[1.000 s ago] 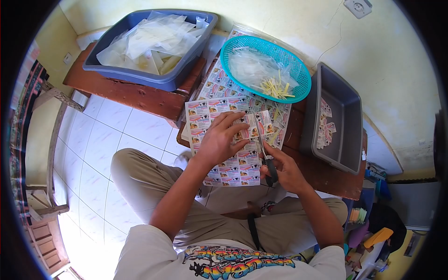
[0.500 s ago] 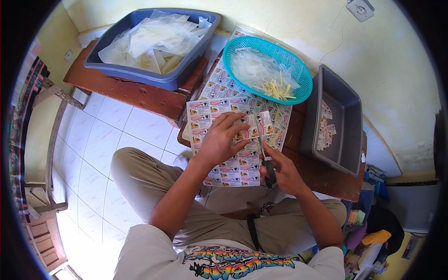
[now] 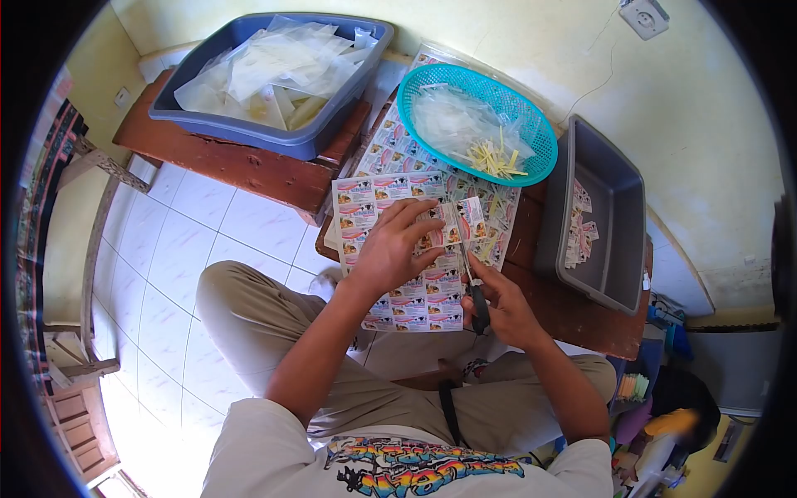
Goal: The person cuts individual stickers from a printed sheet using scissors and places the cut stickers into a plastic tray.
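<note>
My left hand (image 3: 390,249) rests over a printed label sheet (image 3: 357,199), its fingers and thumb closed on a small strip of labels (image 3: 451,222). In my right hand (image 3: 505,305) is a pair of scissors (image 3: 479,309) with a black handle. Their metal blade lies across the strip, just right of my left fingertips, and a label end (image 3: 471,217) sticks out beyond it. My right fingers hide part of the handle. More printed sheets (image 3: 390,149) lie under and behind my hands.
A turquoise basket (image 3: 544,149) with clear plastic bags and yellowish strips stands behind my hands. To the right, a grey tub (image 3: 610,216) holds cut labels (image 3: 581,236). A blue-grey tub (image 3: 307,149) of plastic sheets sits on the wooden bench (image 3: 241,170) at left.
The scissors' handle has turned slightly in my right hand, and the blade looks a little more closed over the strip. My left hand stays in place.
</note>
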`<state>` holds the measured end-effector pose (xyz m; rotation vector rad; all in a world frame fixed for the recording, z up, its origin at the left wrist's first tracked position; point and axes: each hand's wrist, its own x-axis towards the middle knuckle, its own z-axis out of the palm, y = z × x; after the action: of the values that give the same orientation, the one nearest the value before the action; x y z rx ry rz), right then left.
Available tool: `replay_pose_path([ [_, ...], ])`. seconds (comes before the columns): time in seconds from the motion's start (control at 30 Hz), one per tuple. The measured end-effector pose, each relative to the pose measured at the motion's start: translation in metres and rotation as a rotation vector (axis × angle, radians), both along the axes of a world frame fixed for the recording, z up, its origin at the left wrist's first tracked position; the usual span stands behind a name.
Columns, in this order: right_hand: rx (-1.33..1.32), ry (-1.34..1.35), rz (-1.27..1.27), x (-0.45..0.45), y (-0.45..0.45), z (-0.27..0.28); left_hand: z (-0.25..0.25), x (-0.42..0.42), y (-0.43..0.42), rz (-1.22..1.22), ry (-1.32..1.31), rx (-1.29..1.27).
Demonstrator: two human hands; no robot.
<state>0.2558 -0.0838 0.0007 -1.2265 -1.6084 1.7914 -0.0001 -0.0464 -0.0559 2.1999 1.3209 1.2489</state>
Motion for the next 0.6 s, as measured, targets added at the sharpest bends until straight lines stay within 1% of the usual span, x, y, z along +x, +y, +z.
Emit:
replay_pose_path([
  [0.23,-0.026,0.018,-0.023,0.0007,-0.0001,-0.0021,0.0007,-0.0004,-0.0003,0.001,-0.008,-0.006],
  [0.4,0.033,-0.015,-0.008,0.0023,0.0008,-0.0069,-0.0006,-0.0005,0.0000,-0.002,-0.021,-0.005],
  [0.6,0.034,-0.011,-0.016,0.0011,0.0020,-0.0060,-0.0003,-0.0007,-0.0005,-0.003,-0.047,-0.008],
])
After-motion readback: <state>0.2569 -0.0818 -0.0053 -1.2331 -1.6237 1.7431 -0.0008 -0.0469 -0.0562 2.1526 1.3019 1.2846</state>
